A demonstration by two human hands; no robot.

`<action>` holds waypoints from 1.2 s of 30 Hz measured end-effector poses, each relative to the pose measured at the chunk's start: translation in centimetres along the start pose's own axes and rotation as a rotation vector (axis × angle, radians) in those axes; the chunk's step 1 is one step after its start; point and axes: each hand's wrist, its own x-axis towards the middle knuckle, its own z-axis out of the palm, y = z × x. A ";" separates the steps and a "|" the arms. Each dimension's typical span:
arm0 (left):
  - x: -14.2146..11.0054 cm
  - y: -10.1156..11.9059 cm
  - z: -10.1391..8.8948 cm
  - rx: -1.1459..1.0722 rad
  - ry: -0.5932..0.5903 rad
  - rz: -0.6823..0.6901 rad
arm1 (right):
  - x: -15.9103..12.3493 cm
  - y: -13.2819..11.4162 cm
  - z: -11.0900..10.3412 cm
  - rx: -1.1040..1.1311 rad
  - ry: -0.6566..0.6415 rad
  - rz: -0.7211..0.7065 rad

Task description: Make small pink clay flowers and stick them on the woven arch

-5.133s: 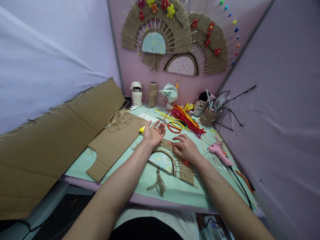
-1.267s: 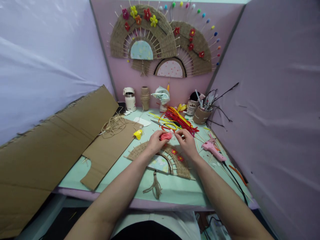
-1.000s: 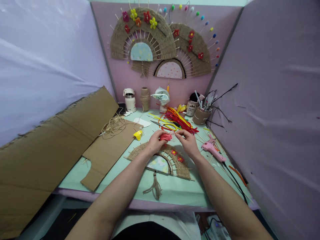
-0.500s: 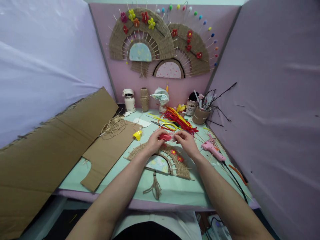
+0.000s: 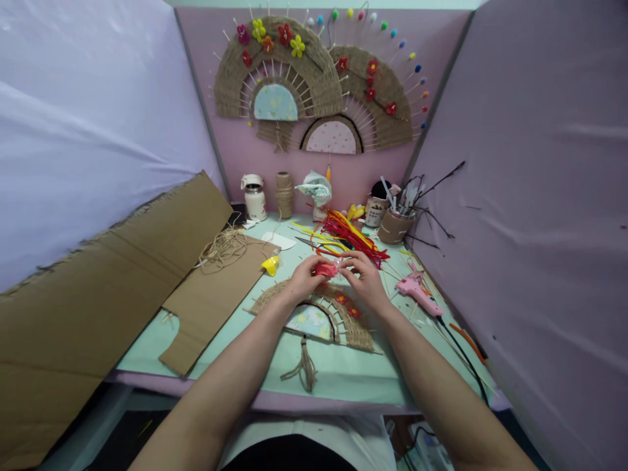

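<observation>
Above the far edge of a woven twine fan (image 5: 359, 331), my left hand (image 5: 305, 277) is closed on a small soft red packet (image 5: 325, 269). Clear crinkled plastic sticks out from the packet's right end, and my right hand (image 5: 362, 273) pinches it between thumb and fingers. The fan lies flat on the table, with small red flowers (image 5: 354, 312) on its right side and a flowered half-round panel (image 5: 314, 322) in its middle. A twine tassel (image 5: 307, 369) hangs toward me from it. Left of my hands lies a similar yellow packet (image 5: 270, 265).
Behind my hands are scissors (image 5: 314, 244) and a heap of red and yellow fuzzy stems (image 5: 353, 235). A pink glue gun (image 5: 419, 294) with a black cord lies right. Cardboard (image 5: 216, 294) with loose twine (image 5: 223, 250) lies left. A pot of twigs (image 5: 395, 226) stands at the back right.
My right hand has shifted slightly left, closer to my left hand, its fingers changing position on the clear plastic. The left hand keeps hold of the red packet; the fan has not moved.
</observation>
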 end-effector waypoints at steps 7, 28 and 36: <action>0.0 0.0 0.0 -0.164 -0.012 -0.064 | -0.1 0.6 0.1 -0.016 -0.015 -0.082; -0.2 0.4 0.2 -0.221 -0.068 -0.196 | 0.0 0.4 0.6 0.221 0.010 0.134; -0.5 0.6 0.2 -0.167 -0.095 -0.219 | -0.1 0.3 0.6 0.292 -0.095 0.203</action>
